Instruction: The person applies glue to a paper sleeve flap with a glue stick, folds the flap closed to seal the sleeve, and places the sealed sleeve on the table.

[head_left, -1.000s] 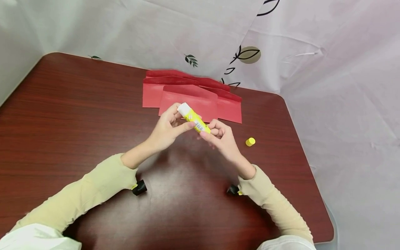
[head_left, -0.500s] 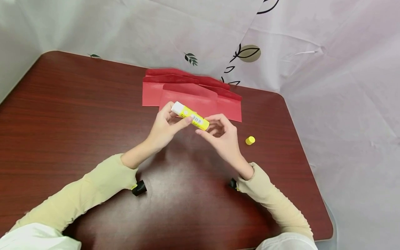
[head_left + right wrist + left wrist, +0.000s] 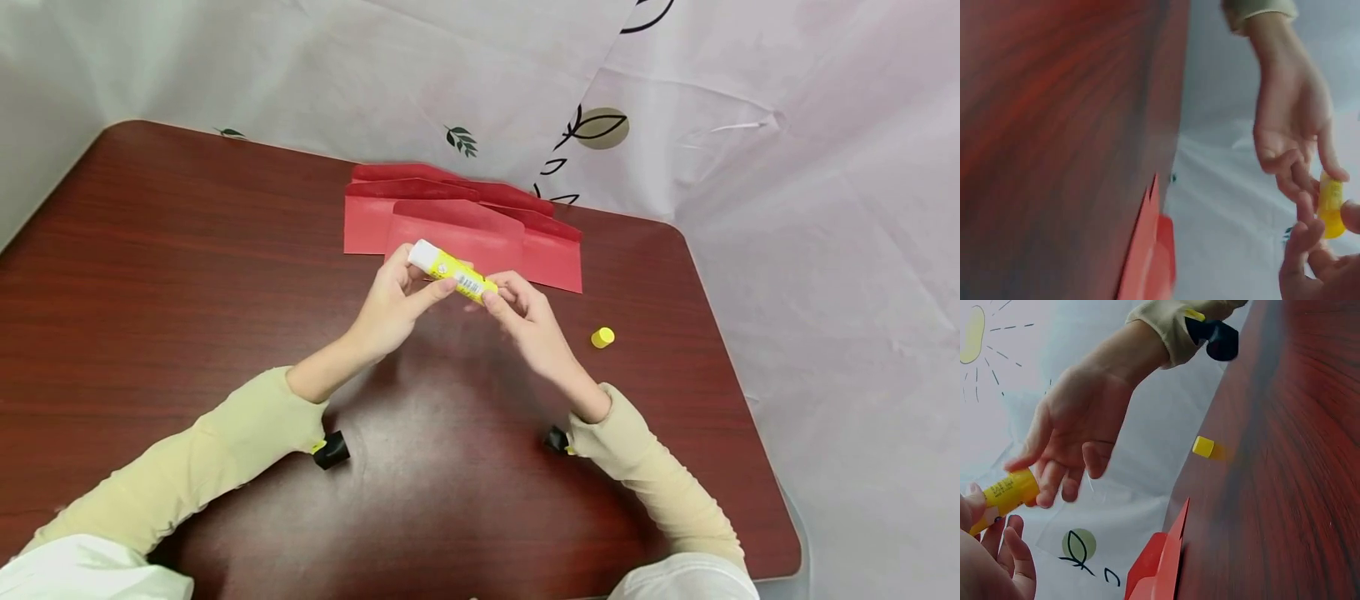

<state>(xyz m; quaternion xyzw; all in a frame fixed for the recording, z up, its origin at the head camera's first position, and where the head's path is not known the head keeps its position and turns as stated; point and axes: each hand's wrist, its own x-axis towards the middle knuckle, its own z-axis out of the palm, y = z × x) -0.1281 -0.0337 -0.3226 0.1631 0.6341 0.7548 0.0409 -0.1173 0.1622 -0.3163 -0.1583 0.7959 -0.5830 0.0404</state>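
Both hands hold a yellow glue stick point(image 3: 459, 274) with a white end, raised above the table in the head view. My left hand point(image 3: 388, 310) grips it near the white end, its thumb along the label. At the yellow base, my right hand point(image 3: 531, 321) pinches with thumb and fingers. The left wrist view shows the glue stick point(image 3: 1007, 495) between the two hands, its base at the right fingertips. A yellow cap point(image 3: 602, 337) lies on the table to the right of the right hand. Several red envelopes point(image 3: 480, 229) lie overlapped behind the hands.
The dark red wooden table point(image 3: 187, 250) carries everything. A pale curtain point(image 3: 337, 75) with leaf prints hangs along its back and right sides. A black wrist device point(image 3: 332, 450) sits at the left sleeve, another black device point(image 3: 557, 440) at the right.
The glue stick has turned flatter and shifted slightly left with the left hand. The right fingers loosened from the base half a second ago and now pinch it again. Cap and envelopes stay put.
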